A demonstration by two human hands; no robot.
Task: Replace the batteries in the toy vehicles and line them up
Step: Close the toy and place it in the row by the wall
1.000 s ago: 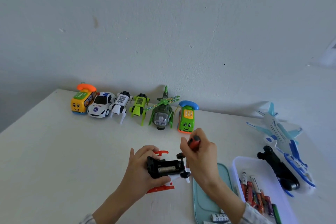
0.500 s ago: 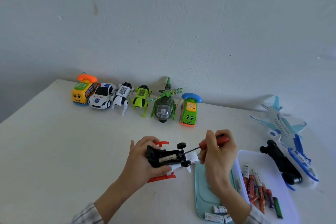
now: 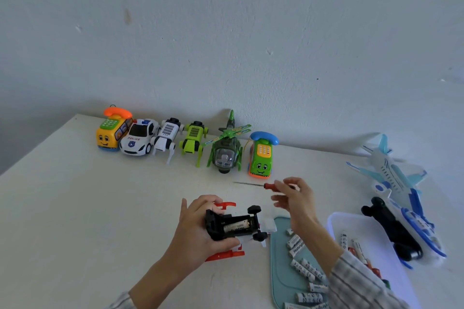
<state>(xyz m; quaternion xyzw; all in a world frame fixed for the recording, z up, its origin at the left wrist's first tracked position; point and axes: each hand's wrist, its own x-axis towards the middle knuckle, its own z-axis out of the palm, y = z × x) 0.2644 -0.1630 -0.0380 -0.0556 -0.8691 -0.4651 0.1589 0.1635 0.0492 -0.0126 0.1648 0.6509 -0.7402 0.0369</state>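
Left hand (image 3: 198, 231) grips upturned toy car (image 3: 234, 226) — long axis left-right; right hand (image 3: 296, 198) pinches screwdriver (image 3: 261, 185), tip pointing left.

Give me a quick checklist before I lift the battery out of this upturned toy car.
1. Car steadied: ok, left hand grips the upturned toy car.
2. Compartment open: ok, battery exposed, no cover over it.
3. Screwdriver clear of car: ok, held above the table by right hand.
4. Right hand free to pick: not ok, its grip is on the screwdriver.
5. Fresh batteries to hand: cannot tell; loose cells lie in teal tray, condition unknown.
6. Line-up space: ok, bare table right of green phone car.
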